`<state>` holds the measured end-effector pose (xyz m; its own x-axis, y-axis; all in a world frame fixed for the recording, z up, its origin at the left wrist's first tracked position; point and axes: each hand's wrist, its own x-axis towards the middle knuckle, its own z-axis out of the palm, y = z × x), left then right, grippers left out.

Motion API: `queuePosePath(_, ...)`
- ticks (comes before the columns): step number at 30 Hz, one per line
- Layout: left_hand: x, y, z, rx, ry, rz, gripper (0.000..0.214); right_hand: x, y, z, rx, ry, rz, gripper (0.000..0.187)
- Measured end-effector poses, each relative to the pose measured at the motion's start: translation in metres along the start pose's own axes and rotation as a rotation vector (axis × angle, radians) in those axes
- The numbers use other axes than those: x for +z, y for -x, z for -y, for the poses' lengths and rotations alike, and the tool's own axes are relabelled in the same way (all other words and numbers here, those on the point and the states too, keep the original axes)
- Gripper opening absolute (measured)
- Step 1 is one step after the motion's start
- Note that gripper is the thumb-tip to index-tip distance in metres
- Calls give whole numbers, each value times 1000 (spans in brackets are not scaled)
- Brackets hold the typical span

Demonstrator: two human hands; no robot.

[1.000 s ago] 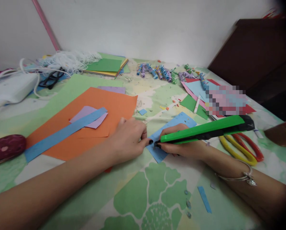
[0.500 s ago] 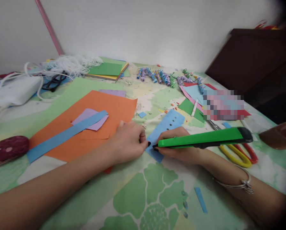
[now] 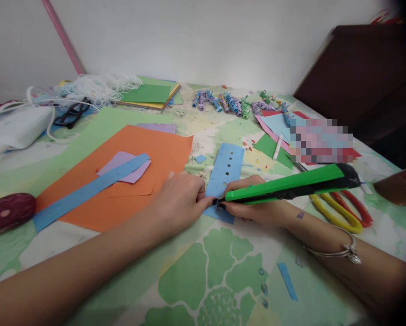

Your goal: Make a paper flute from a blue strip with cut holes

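My right hand (image 3: 253,209) is closed round a green utility knife (image 3: 287,186) whose tip rests on a blue paper strip (image 3: 225,170) punched with a row of small holes. My left hand (image 3: 181,201) has its fingers curled and pinches the strip's near left edge, right beside the knife tip. The strip lies on the green patterned tablecloth (image 3: 210,267), running away from me. A silver bracelet (image 3: 342,250) circles my right wrist.
An orange sheet (image 3: 158,147) with a long blue strip (image 3: 87,190) and a lilac piece (image 3: 121,160) lies at left. Yellow and red scissors (image 3: 339,213) sit behind the knife. Rolled paper curls (image 3: 223,102), stacked coloured paper (image 3: 150,93), white cord (image 3: 97,86) and a white box (image 3: 16,127) line the back.
The blue holed strip has swung round under my hands, from slanting right to pointing nearly straight away. Both hands stayed at its near end.
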<state>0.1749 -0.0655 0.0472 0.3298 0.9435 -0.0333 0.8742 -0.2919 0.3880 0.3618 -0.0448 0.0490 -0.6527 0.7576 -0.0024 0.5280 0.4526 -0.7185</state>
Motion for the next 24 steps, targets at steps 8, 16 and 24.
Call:
queuePosePath(8, 0, 1, 1, 14, -22, -4, 29, -1, -1, -4, -9, 7, 3, 15)
queuePosePath(16, -2, 0, 0, 7, -9, 6, 30, 1, -1, -3, -3, 59, -37, 14)
queuePosePath(24, 2, 4, 5, -18, 211, -204, 21, -5, 2, -6, -96, 52, 26, 14)
